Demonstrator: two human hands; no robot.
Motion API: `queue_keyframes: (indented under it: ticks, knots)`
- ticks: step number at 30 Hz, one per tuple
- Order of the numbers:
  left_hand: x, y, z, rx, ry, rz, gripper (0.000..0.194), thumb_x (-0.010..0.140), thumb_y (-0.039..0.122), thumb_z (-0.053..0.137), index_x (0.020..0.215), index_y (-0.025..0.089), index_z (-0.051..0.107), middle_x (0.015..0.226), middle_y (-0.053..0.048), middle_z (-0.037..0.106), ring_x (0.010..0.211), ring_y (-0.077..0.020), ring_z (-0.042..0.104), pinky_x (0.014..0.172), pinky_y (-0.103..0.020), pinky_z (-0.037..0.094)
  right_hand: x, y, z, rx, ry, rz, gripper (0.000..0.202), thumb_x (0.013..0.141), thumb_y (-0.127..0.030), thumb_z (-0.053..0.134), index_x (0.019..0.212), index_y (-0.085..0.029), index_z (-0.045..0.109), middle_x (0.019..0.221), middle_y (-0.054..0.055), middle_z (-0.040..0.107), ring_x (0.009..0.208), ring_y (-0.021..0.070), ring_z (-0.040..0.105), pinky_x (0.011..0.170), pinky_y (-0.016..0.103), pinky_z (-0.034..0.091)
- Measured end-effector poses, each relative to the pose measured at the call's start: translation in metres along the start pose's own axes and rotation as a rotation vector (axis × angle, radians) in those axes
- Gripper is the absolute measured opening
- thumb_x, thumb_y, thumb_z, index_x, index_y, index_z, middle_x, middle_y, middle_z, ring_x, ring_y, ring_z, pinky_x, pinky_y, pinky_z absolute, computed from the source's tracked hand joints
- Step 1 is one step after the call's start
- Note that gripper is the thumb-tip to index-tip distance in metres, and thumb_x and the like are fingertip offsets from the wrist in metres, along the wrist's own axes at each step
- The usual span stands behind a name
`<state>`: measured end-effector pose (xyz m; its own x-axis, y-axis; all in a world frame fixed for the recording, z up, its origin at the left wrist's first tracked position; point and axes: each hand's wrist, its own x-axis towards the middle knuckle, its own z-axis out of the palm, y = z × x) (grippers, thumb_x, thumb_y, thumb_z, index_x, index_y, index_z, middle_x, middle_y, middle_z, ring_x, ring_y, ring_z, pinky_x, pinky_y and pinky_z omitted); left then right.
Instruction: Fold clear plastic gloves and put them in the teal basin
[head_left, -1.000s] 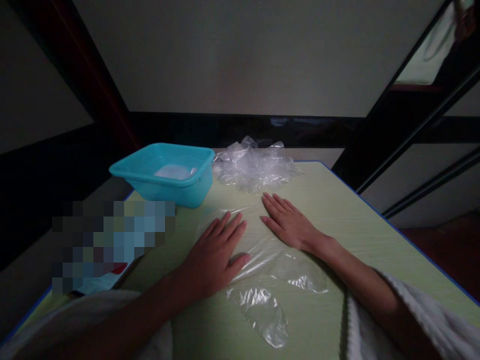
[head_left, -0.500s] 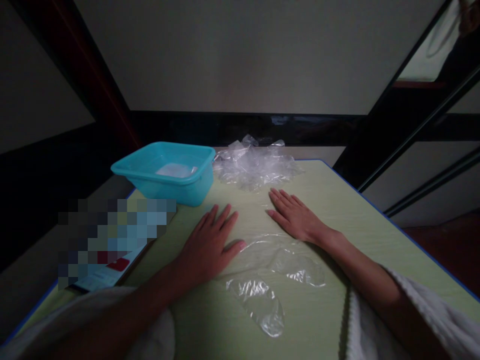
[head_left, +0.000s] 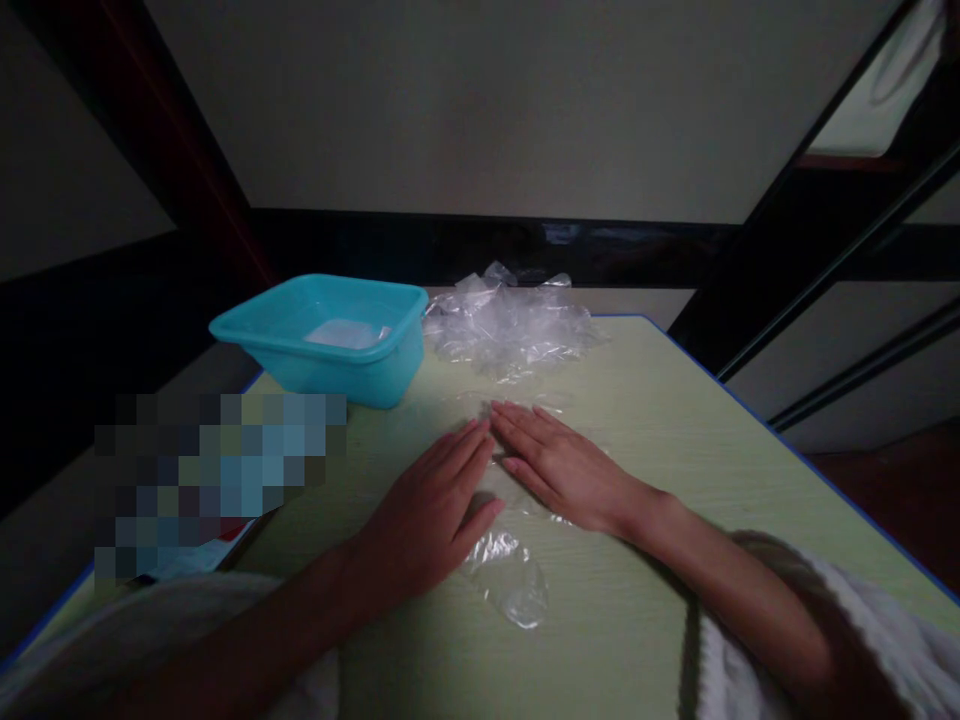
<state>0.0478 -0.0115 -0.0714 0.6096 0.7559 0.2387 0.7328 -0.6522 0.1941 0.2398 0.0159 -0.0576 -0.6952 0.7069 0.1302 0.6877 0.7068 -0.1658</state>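
Observation:
A clear, thin plastic glove or bag [head_left: 510,578] lies spread on the pale green table [head_left: 600,630], partly under my hands. My left hand [head_left: 431,505] rests flat on it from the left, fingers stretched and thumb apart. From the right, my right hand [head_left: 566,465] lies flat on the plastic, its fingertips close to those of my left hand. Neither hand grips anything. Behind them sits a crumpled heap of clear plastic [head_left: 510,325].
A blue basin [head_left: 337,375] with something whitish inside stands at the back left. Left of my left hand lies a flat, phone-like thing [head_left: 202,555], mostly pixelated. A wall [head_left: 480,110] rises behind the table.
My right hand has moved left and slightly nearer to me, my left hand slightly right, so their fingertips are close. The near end of the plastic has shifted away from me.

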Motion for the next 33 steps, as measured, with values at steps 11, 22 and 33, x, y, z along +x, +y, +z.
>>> queue_keyframes:
  ticks: [11, 22, 33]
  knots:
    - [-0.002, -0.002, -0.001, 0.009, -0.152, 0.006, 0.058, 0.087, 0.035, 0.044, 0.135, 0.006, 0.033, 0.145, -0.017, 0.029, 0.136, -0.0260, 0.024, 0.109, -0.045, 0.025, -0.006, 0.013, 0.004, -0.005, -0.115, -0.074, 0.068, 0.092, -0.051, 0.029, 0.141, -0.004, 0.022, 0.147, 0.018, 0.017, 0.137, 0.0246, 0.014, 0.111, 0.045, 0.017]
    - [-0.002, 0.001, 0.001, 0.025, -0.168, -0.003, 0.080, 0.075, 0.052, 0.055, 0.135, 0.004, 0.032, 0.145, -0.021, 0.028, 0.136, -0.0300, 0.022, 0.109, -0.047, 0.024, -0.007, 0.016, -0.006, 0.100, -0.190, -0.117, 0.082, 0.085, -0.060, 0.038, 0.143, -0.005, 0.016, 0.149, 0.018, 0.011, 0.138, 0.0248, 0.005, 0.111, 0.048, 0.009]
    - [-0.003, 0.003, 0.002, 0.028, -0.168, -0.015, 0.075, 0.076, 0.051, 0.056, 0.133, 0.007, 0.036, 0.144, -0.019, 0.031, 0.135, -0.0297, 0.025, 0.109, -0.047, 0.023, -0.009, -0.012, -0.011, 0.267, -0.277, -0.244, 0.098, 0.076, -0.057, 0.056, 0.144, -0.007, 0.007, 0.150, 0.017, 0.003, 0.137, 0.0232, -0.004, 0.110, 0.047, 0.003]
